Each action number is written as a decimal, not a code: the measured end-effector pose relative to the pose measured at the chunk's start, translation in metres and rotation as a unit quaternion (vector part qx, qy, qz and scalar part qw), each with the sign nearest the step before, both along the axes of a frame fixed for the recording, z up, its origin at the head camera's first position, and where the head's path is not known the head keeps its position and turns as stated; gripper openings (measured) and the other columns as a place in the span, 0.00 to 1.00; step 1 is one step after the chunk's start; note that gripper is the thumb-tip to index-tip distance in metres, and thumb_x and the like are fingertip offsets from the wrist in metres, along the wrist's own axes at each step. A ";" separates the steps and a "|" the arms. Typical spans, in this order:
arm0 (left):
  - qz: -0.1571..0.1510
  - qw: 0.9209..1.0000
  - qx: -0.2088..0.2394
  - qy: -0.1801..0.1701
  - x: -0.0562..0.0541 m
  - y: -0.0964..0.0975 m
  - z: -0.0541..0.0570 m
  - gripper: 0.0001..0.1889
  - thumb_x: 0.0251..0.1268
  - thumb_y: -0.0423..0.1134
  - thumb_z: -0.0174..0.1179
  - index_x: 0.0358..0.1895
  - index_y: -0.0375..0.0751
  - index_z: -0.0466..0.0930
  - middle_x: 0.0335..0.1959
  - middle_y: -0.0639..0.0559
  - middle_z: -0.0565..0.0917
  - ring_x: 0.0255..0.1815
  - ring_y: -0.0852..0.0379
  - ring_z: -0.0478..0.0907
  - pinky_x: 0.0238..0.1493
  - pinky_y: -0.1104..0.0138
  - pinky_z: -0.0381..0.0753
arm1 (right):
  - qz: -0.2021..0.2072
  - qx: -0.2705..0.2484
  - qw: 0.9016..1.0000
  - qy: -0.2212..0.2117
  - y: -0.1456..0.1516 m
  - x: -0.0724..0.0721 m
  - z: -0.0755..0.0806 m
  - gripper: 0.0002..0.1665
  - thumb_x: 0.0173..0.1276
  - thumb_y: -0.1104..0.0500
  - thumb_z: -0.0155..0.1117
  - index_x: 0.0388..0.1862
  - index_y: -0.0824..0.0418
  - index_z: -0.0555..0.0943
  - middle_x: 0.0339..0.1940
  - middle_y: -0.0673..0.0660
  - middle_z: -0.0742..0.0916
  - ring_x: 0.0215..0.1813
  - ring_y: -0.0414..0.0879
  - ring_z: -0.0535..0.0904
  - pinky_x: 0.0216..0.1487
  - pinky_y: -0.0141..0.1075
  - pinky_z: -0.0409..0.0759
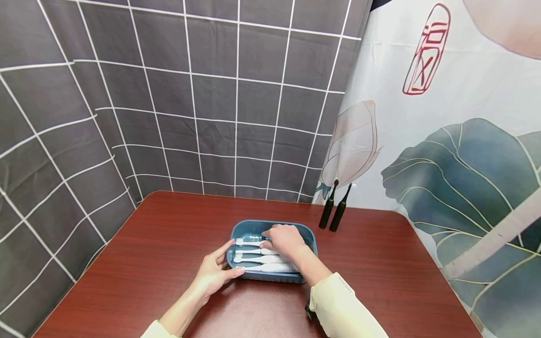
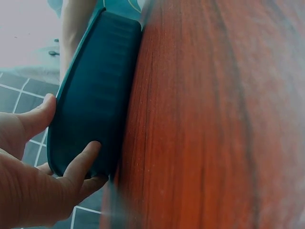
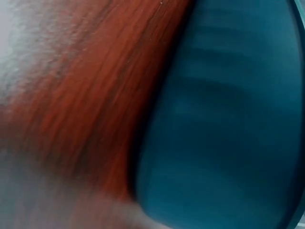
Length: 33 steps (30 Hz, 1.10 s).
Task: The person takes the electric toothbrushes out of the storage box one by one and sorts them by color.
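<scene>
A blue plastic storage basket (image 1: 274, 278) sits on the table with several white electric toothbrushes (image 1: 270, 267) lying side by side in it, heads to the left. My left hand (image 1: 212, 272) grips the basket's left end, thumb at the rim and fingers against the outer wall, as the left wrist view also shows. Inside the basket, my right hand (image 1: 285, 241) has its thumb and fingers at the farthest white toothbrush (image 1: 247, 242) and holds it around the handle. The hand covers most of that handle. In the right wrist view only the basket's outer wall (image 3: 224, 124) shows.
Two black electric toothbrushes (image 1: 339, 213) stand at the table's back right, beyond the basket. The reddish wooden table (image 1: 169, 234) meets a grey checked curtain (image 1: 211, 103) behind and a white floral cloth (image 1: 422, 117) on the right. A small dark object shows beside the right sleeve (image 1: 346, 310).
</scene>
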<state>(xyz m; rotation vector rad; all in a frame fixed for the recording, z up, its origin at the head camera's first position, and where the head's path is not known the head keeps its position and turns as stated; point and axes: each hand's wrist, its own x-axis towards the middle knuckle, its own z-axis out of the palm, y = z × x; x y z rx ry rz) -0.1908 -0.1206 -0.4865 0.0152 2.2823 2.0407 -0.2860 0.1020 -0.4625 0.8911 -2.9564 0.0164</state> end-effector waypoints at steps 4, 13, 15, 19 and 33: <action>-0.001 1.000 0.001 -0.001 0.001 0.000 0.000 0.44 0.51 0.30 0.78 0.74 0.41 0.68 0.69 0.34 0.71 0.67 0.36 0.72 0.63 0.51 0.73 | 0.033 0.014 0.999 0.022 -0.005 -0.004 0.002 0.17 0.67 0.41 0.68 0.49 0.46 0.90 0.44 0.47 0.89 0.48 0.45 0.84 0.45 0.43 0.84; 0.003 1.000 0.005 -0.011 0.002 0.001 0.002 0.44 0.50 0.30 0.78 0.74 0.43 0.69 0.70 0.33 0.70 0.66 0.34 0.71 0.55 0.57 0.80 | 0.065 0.024 0.998 -0.004 -0.014 -0.009 0.006 0.06 0.65 0.48 0.73 0.36 0.47 0.90 0.33 0.43 0.88 0.37 0.41 0.83 0.38 0.38 0.82; 0.002 1.000 0.009 -0.013 0.002 0.001 0.002 0.44 0.50 0.30 0.78 0.74 0.43 0.69 0.70 0.32 0.69 0.67 0.33 0.71 0.53 0.58 0.81 | 0.070 0.027 0.997 -0.003 -0.014 -0.009 0.006 0.05 0.65 0.48 0.74 0.34 0.46 0.90 0.32 0.42 0.88 0.37 0.41 0.83 0.38 0.38 0.82; 0.001 1.000 0.023 -0.017 0.003 0.001 0.002 0.45 0.50 0.29 0.78 0.74 0.43 0.68 0.70 0.32 0.70 0.67 0.34 0.70 0.50 0.61 0.82 | 0.073 0.029 0.997 -0.001 -0.015 -0.010 0.006 0.04 0.63 0.49 0.75 0.34 0.46 0.90 0.32 0.42 0.88 0.37 0.41 0.84 0.38 0.37 0.82; 0.001 0.999 0.035 -0.021 0.003 0.002 0.002 0.46 0.50 0.29 0.78 0.75 0.43 0.67 0.69 0.32 0.70 0.66 0.35 0.71 0.47 0.62 0.84 | 0.093 0.026 0.995 0.033 -0.007 -0.007 0.006 0.06 0.68 0.52 0.70 0.29 0.47 0.86 0.27 0.43 0.85 0.32 0.40 0.80 0.35 0.36 0.79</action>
